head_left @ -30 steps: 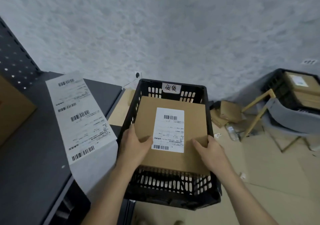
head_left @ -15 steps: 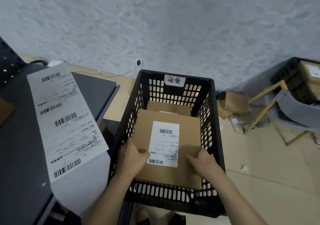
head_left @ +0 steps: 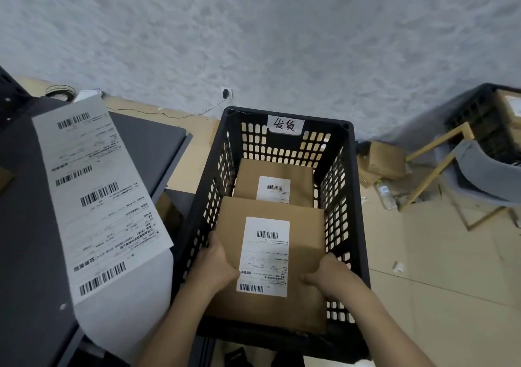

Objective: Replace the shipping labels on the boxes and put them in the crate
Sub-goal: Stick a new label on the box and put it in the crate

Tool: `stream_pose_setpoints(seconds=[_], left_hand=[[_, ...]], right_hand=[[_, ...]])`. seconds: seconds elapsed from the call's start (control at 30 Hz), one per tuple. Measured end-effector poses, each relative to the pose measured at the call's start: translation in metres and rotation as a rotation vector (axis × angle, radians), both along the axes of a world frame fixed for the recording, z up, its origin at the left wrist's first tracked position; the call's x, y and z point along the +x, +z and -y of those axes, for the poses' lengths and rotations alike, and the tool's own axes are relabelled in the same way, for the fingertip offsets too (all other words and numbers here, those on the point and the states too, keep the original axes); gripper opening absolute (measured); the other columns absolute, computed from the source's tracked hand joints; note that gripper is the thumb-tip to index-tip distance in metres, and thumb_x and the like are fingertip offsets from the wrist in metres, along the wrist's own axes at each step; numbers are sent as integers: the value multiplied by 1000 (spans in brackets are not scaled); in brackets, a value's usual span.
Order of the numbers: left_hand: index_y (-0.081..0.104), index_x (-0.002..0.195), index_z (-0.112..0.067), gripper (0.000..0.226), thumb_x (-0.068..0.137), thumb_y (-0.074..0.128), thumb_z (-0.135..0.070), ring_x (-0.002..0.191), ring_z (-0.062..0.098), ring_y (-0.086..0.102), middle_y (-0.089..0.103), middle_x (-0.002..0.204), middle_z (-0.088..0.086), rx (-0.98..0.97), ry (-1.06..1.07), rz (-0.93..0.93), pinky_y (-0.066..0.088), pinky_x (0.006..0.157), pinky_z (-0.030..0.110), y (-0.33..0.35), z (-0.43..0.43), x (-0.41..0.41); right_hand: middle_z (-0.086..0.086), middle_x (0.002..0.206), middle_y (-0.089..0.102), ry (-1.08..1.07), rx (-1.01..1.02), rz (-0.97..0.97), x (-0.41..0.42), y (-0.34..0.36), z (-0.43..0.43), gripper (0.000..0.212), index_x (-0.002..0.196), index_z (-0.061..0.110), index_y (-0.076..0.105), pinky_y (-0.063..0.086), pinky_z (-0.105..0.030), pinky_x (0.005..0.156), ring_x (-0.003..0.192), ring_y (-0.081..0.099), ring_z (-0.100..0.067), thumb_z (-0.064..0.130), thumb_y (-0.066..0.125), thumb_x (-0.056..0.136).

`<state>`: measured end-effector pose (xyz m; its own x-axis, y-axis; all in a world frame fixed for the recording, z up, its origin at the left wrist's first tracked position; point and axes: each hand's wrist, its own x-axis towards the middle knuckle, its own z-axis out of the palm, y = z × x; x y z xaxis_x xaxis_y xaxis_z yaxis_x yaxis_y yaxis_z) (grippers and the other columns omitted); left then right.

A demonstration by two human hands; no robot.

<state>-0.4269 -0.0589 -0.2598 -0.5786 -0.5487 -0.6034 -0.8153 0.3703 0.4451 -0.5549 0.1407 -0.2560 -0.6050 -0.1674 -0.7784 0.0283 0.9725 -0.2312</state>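
Left hand (head_left: 214,265): fingers curl round the left edge of the cardboard box (head_left: 306,242) and pass out of sight beneath it; the thumb lies flat on the top face, its tip at the left edge of the shipping label (head_left: 265,256). The grip is closed on the box.

Right hand (head_left: 335,279): same hold on the right edge, with the thumb on top just beside the label's lower right corner and the fingers wrapped under, hidden.

Both forearms reach forward and down into the black crate (head_left: 352,197), wrists inside its near wall.

The held box sits inside the near half of the crate, label face up. Whether it touches the crate floor cannot be told. A second box (head_left: 251,177), also labelled, lies in the far half, its near edge covered by the held one. A white tag (head_left: 285,125) with handwriting is fixed to the far wall.

A strip of printed labels (head_left: 93,197) lies on the dark tabletop (head_left: 25,254) to the left, its end hanging over the edge.
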Motion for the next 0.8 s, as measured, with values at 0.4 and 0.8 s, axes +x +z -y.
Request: stream_pose_setpoints(seconds=[0.4, 0.8], left_hand=[[17, 150, -17, 102, 73, 84, -28, 118, 27, 55, 55, 130, 9, 74, -10, 7, 48, 94, 35, -12, -3, -4], [24, 146, -19, 96, 72, 84, -24, 102, 21, 55, 57, 125, 7, 82, 59, -99, 46, 84, 32, -19, -3, -7]], right_hand=[[-9, 130, 61, 33, -5, 4, 0, -4, -3, 52, 132, 6, 52, 47, -25, 86, 116, 60, -24, 32, 67, 89], [-12, 123, 62, -70, -36, -16, -3, -9, -2, 56, 130, 3, 46, 51, -29, 79, 108, 64, -28, 28, 67, 85]])
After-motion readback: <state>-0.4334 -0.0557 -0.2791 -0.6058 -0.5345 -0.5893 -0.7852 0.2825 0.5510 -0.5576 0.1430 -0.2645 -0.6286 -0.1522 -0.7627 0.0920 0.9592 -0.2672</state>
